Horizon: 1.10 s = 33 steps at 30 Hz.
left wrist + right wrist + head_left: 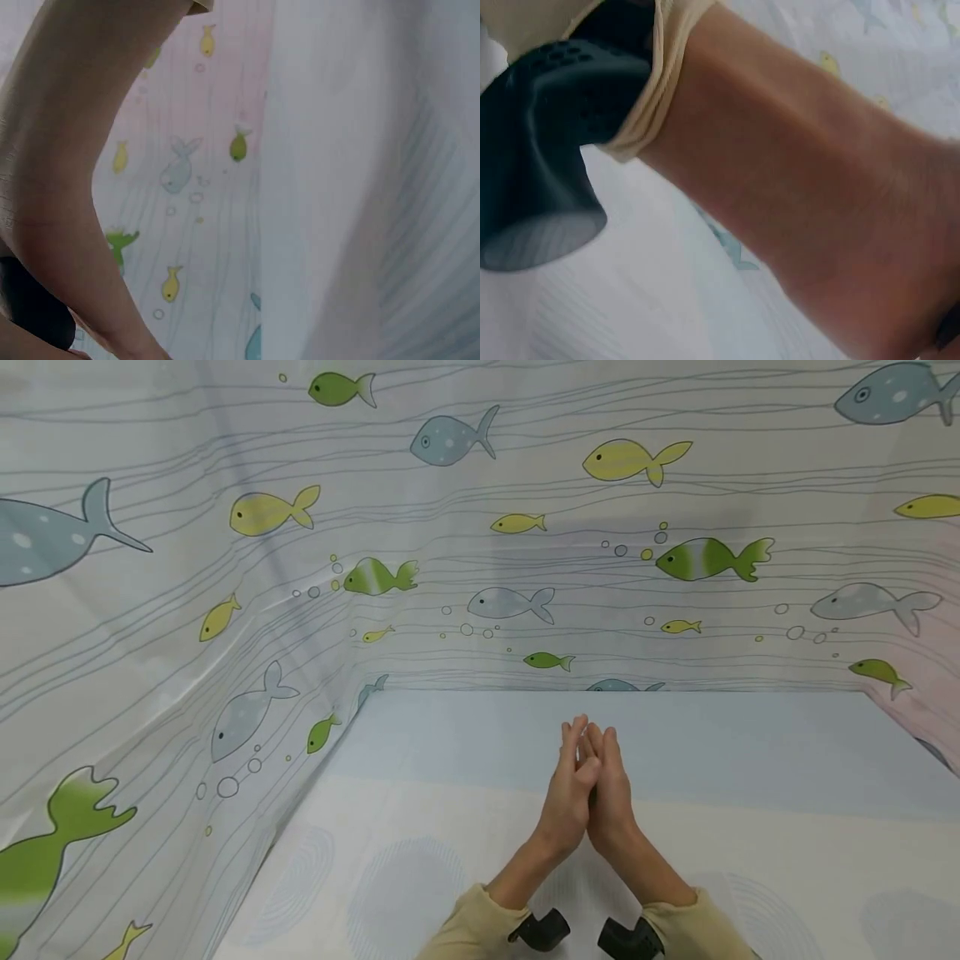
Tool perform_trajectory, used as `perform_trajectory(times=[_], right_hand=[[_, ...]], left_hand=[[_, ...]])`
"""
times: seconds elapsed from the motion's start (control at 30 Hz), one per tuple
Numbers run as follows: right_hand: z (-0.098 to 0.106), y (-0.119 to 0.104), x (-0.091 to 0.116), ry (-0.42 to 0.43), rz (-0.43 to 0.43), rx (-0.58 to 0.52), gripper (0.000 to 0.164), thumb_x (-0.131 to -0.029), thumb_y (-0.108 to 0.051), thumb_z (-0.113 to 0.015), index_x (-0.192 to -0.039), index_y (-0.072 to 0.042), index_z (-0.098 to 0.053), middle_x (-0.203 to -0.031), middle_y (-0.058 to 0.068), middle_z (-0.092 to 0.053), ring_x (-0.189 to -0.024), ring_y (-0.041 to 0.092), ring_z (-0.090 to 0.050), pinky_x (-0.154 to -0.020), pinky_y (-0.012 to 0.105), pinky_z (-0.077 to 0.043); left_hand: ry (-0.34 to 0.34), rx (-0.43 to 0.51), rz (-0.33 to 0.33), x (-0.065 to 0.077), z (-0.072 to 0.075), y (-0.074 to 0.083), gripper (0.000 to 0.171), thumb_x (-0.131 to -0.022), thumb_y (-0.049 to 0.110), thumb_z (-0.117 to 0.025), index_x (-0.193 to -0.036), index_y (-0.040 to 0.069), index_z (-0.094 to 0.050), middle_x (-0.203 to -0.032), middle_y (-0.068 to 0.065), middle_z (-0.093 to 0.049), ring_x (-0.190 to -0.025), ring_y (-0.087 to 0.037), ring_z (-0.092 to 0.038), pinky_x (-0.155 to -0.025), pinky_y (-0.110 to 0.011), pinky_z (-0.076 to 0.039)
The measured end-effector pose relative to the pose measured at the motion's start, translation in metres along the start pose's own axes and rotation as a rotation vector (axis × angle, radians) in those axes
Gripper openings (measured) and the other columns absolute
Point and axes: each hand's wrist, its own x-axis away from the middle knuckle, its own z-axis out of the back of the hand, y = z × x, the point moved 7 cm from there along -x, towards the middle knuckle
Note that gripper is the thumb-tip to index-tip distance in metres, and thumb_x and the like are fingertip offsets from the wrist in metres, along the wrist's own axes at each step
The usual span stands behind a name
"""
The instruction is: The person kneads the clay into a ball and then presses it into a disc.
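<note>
Palm to palm, the left hand (pixel 567 802) and the right hand (pixel 611 797) meet above the white table, fingers straight and pointing away. The left thumb lies over the near side of the joined hands. Between the palms is a small dark thing (pixel 592 797), mostly covered. Its black surface (pixel 34 311) shows larger in the left wrist view, beside the right wrist (pixel 60 202). In the right wrist view, only a dark edge (pixel 950 328) of it appears beyond the left forearm (pixel 795 172). Its kind cannot be told.
The table (pixel 450 743) has a pale blue band at the back and faint circle prints. A fish-patterned curtain (pixel 450 552) rises behind it and along both sides. Black wrist cameras (pixel 551 931) sit at the cuffs of both beige sleeves (pixel 480 922).
</note>
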Motion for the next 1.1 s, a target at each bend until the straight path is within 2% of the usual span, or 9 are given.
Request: perform_trajectory(times=[0.17, 0.33, 0.6, 0.7, 0.8, 0.9, 1.0, 1.1], right_hand=[[0.003, 0.001, -0.004, -0.016, -0.005, -0.057, 0.077, -0.102, -0.063, -0.015, -0.160, -0.016, 0.003, -0.167, -0.003, -0.002, -0.153, 0.017, -0.005, -0.123, 0.039, -0.007], [0.006, 0.003, -0.007, -0.039, 0.003, -0.108, 0.075, -0.103, -0.059, -0.014, -0.160, -0.014, 0.005, -0.167, 0.000, 0.001, -0.153, 0.019, -0.002, -0.123, 0.041, -0.003], [0.013, 0.016, -0.015, -0.041, -0.060, -0.164, 0.078, -0.101, -0.064, -0.018, -0.160, -0.018, 0.003, -0.167, -0.001, 0.000, -0.153, 0.020, -0.004, -0.123, 0.043, -0.003], [0.013, 0.021, -0.017, -0.053, -0.077, -0.147, 0.076, -0.101, -0.064, -0.017, -0.161, -0.020, 0.000, -0.167, 0.000, -0.003, -0.153, 0.021, -0.007, -0.123, 0.046, -0.006], [0.008, 0.022, -0.017, -0.087, -0.068, -0.131, 0.076, -0.101, -0.064, -0.014, -0.161, -0.018, -0.003, -0.167, 0.000, -0.005, -0.153, 0.020, -0.007, -0.122, 0.045, -0.007], [0.004, 0.023, -0.016, -0.090, -0.063, -0.106, 0.078, -0.101, -0.065, -0.013, -0.161, -0.016, -0.007, -0.166, 0.003, -0.011, -0.152, 0.018, -0.011, -0.122, 0.043, -0.012], [0.000, 0.023, -0.013, -0.073, -0.064, -0.076, 0.080, -0.100, -0.066, -0.015, -0.160, -0.014, -0.012, -0.165, 0.002, -0.016, -0.151, 0.018, -0.017, -0.121, 0.042, -0.016], [-0.005, 0.023, -0.008, -0.059, -0.059, -0.045, 0.082, -0.099, -0.067, -0.016, -0.159, -0.011, -0.019, -0.164, 0.002, -0.019, -0.150, 0.020, -0.021, -0.121, 0.044, -0.017]], left_hand=[[-0.019, -0.016, -0.034, 0.002, -0.003, 0.006, 0.064, -0.102, 0.049, -0.028, -0.160, 0.025, -0.012, -0.164, 0.009, -0.012, -0.152, -0.013, 0.002, -0.120, -0.054, -0.010], [-0.032, -0.035, -0.045, 0.003, -0.006, 0.008, 0.067, -0.102, 0.055, -0.027, -0.160, 0.023, -0.012, -0.164, 0.008, -0.012, -0.152, -0.015, 0.001, -0.119, -0.055, -0.014], [-0.051, -0.074, -0.063, 0.005, -0.007, 0.019, 0.073, -0.100, 0.064, -0.024, -0.160, 0.024, -0.011, -0.165, 0.009, -0.008, -0.152, -0.016, 0.003, -0.118, -0.059, -0.013], [-0.050, -0.074, -0.074, 0.005, -0.005, 0.026, 0.075, -0.098, 0.067, -0.023, -0.160, 0.025, -0.011, -0.165, 0.009, -0.006, -0.152, -0.017, 0.006, -0.117, -0.063, -0.011], [-0.026, -0.077, -0.087, 0.004, -0.001, 0.032, 0.075, -0.099, 0.065, -0.023, -0.160, 0.022, -0.013, -0.166, 0.007, -0.007, -0.153, -0.019, 0.005, -0.116, -0.064, -0.012], [0.008, -0.082, -0.091, 0.003, 0.003, 0.033, 0.068, -0.102, 0.054, -0.025, -0.160, 0.019, -0.016, -0.165, 0.005, -0.011, -0.153, -0.020, 0.002, -0.117, -0.063, -0.013], [0.041, -0.072, -0.059, 0.002, 0.007, 0.029, 0.061, -0.103, 0.043, -0.027, -0.159, 0.021, -0.018, -0.165, 0.007, -0.012, -0.153, -0.019, 0.002, -0.118, -0.059, -0.011], [0.075, -0.049, 0.002, -0.001, 0.012, 0.021, 0.058, -0.104, 0.043, -0.027, -0.158, 0.026, -0.020, -0.164, 0.009, -0.011, -0.152, -0.019, 0.004, -0.119, -0.058, -0.007]])
